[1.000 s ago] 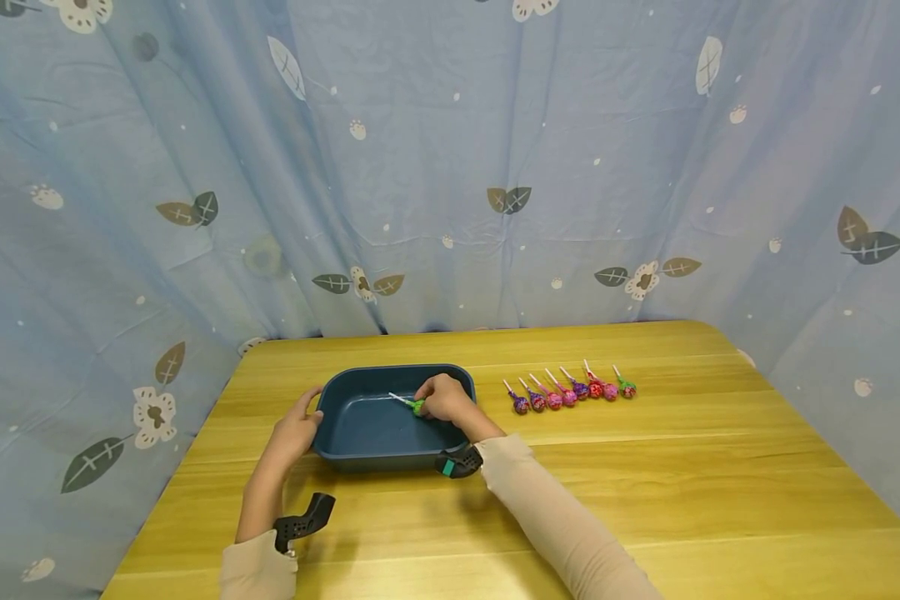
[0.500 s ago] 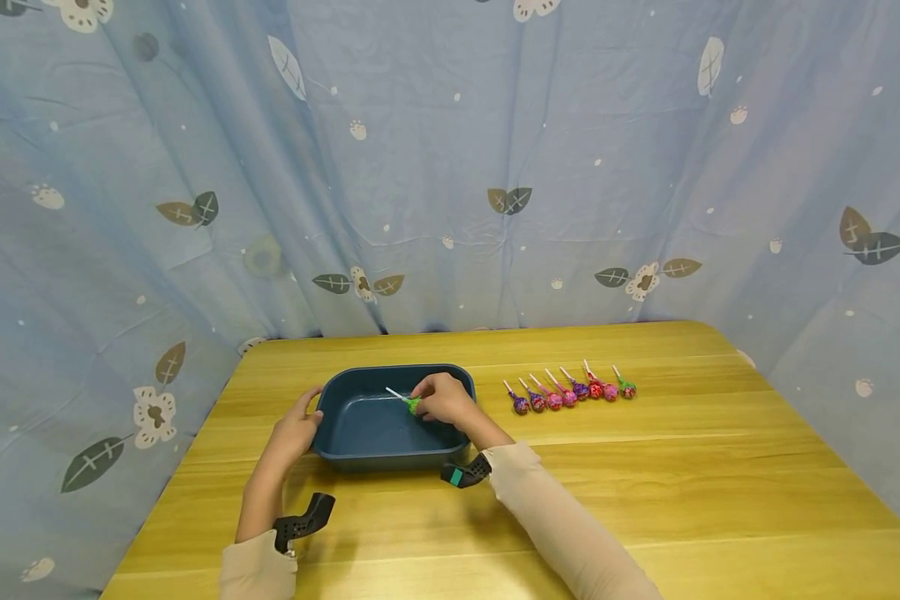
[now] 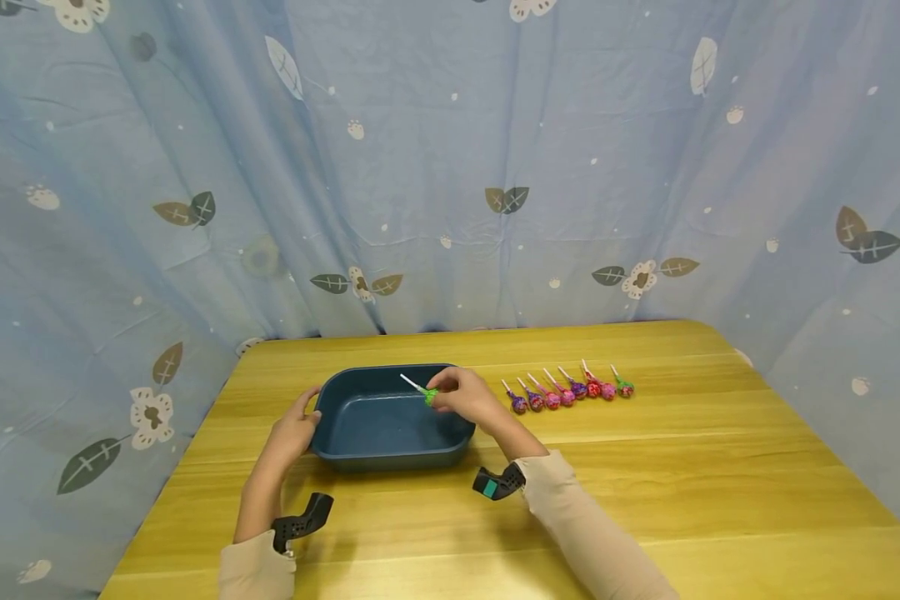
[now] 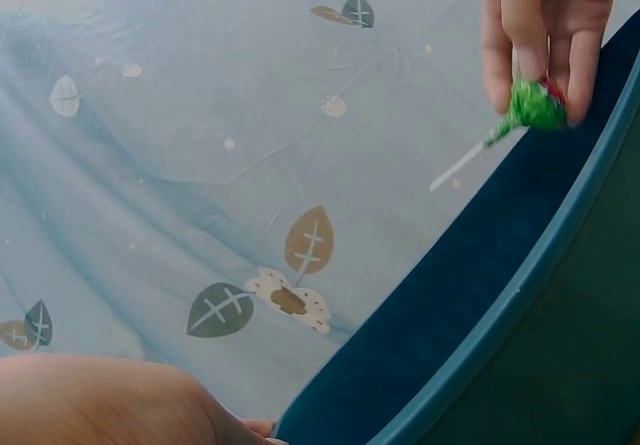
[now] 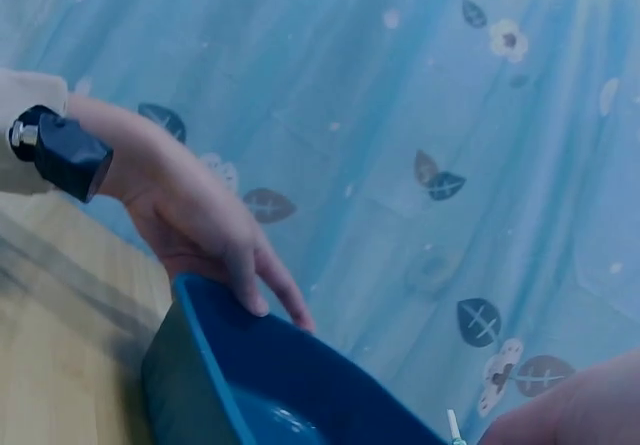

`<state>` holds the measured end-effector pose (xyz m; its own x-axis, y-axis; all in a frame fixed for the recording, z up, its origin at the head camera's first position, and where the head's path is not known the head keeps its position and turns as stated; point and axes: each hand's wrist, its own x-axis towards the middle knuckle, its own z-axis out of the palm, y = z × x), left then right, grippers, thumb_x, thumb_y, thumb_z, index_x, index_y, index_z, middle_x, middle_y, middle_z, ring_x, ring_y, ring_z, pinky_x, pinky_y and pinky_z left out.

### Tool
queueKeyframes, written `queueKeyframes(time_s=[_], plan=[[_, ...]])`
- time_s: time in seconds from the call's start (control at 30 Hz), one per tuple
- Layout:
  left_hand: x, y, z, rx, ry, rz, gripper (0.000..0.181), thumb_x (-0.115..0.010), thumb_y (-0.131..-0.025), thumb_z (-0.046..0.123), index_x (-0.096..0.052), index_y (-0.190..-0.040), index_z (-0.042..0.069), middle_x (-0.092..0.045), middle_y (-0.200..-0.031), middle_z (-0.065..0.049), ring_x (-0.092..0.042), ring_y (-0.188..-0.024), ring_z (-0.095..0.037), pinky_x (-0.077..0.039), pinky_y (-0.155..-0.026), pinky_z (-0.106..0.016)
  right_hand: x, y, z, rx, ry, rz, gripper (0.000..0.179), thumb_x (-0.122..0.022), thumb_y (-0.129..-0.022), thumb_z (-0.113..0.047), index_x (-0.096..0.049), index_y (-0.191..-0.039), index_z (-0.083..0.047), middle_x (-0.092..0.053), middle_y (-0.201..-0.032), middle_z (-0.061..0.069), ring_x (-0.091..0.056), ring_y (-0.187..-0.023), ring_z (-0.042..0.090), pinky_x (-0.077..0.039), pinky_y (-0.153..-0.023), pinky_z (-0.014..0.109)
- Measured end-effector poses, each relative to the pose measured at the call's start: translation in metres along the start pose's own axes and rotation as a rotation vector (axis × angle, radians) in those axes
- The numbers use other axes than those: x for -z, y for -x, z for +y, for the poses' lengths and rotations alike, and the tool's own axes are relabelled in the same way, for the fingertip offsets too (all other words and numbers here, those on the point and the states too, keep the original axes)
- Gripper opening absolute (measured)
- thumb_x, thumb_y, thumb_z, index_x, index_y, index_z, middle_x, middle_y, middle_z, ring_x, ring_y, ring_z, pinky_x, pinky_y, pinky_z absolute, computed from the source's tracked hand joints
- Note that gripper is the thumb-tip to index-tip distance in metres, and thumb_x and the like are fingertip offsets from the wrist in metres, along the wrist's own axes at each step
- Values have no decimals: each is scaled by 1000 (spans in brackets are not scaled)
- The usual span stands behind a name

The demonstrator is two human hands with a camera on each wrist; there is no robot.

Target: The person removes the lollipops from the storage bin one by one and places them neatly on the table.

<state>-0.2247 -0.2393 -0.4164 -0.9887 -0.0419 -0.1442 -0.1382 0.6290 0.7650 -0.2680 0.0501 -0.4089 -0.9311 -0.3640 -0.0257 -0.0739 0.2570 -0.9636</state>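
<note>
My right hand (image 3: pixel 468 394) pinches a green-wrapped lollipop (image 3: pixel 430 396) by its candy end, above the right part of a dark blue plastic basin (image 3: pixel 390 458). The white stick points up and to the left. In the left wrist view the lollipop (image 4: pixel 535 107) shows a touch of red beside the fingertips. My left hand (image 3: pixel 292 433) grips the basin's left end. The right wrist view has that left hand (image 5: pixel 205 220) with its thumb over the rim and other fingers along the outside. No other lollipop shows inside the basin.
Right of the basin, a row of several wrapped lollipops (image 3: pixel 567 397) in purple, pink and red lies on the wooden table (image 3: pixel 645 492). A green lollipop (image 3: pixel 626 388) ends the row. A blue patterned curtain (image 3: pixel 435 167) hangs behind the table.
My right hand has lifted the green lollipop from the basin's floor, up and to the right. The left hand stays on the basin, which has hardly moved.
</note>
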Motion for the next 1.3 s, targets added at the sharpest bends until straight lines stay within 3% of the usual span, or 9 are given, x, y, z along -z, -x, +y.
queueKeyframes(time_s=[0.2,0.47,0.6,0.67,0.77,0.87,1.03,1.3], plan=[[0,0,0,-4,2,-5,51,-34,-104,13,-20,-153,2,-37,-141,-35,-50,-115,-48,-49,-81,-48,15,11,-5,-11,-92,-1,24,-63,-89,4,-61,-113,7,-57,-101,15,-63,-90,25,-53,-82,36],[0,1,1,-8,13,-6,51,-34,-104,13,-21,-152,2,-37,-140,-36,-52,-112,-48,-50,-79,-46,43,23,2,-49,-283,36,28,-59,-89,6,-57,-117,10,-55,-110,19,-60,-105,42,-45,-94,45],[0,3,2,-17,8,-8,51,-34,-104,12,-20,-152,1,-36,-140,-37,-51,-113,-50,-49,-81,-48,54,29,6,-59,-221,113,31,-63,-88,1,-59,-117,7,-56,-109,17,-64,-100,31,-47,-91,43],[0,3,3,-20,8,-9,52,-34,-104,12,-19,-152,1,-36,-140,-37,-50,-113,-50,-49,-81,-48,59,33,8,-73,-172,143,31,-66,-86,-3,-61,-117,3,-57,-107,14,-64,-94,24,-48,-79,40],[0,3,3,-12,23,-12,52,-34,-105,12,-19,-153,1,-36,-140,-37,-50,-113,-50,-50,-79,-47,67,38,13,-90,-131,163,31,-67,-86,-6,-62,-116,0,-59,-105,11,-62,-88,21,-40,-65,37],[0,3,2,-7,37,-14,52,-34,-105,12,-19,-153,2,-35,-140,-37,-52,-111,-49,-52,-76,-45,74,43,20,-79,-122,188,29,-67,-85,-4,-63,-113,1,-60,-102,11,-58,-82,23,-44,-70,43],[0,2,1,-8,42,-16,52,-34,-105,12,-19,-153,2,-35,-140,-38,-54,-109,-48,-52,-75,-44,87,55,34,-78,-79,227,29,-66,-85,-1,-62,-113,4,-59,-105,15,-58,-89,28,-46,-84,51],[0,2,2,-6,51,-21,52,-35,-105,12,-18,-153,2,-35,-140,-38,-56,-106,-47,-53,-73,-43,104,75,52,-68,-1,264,29,-66,-86,-1,-60,-113,7,-59,-115,19,-55,-99,26,-47,-87,47]])
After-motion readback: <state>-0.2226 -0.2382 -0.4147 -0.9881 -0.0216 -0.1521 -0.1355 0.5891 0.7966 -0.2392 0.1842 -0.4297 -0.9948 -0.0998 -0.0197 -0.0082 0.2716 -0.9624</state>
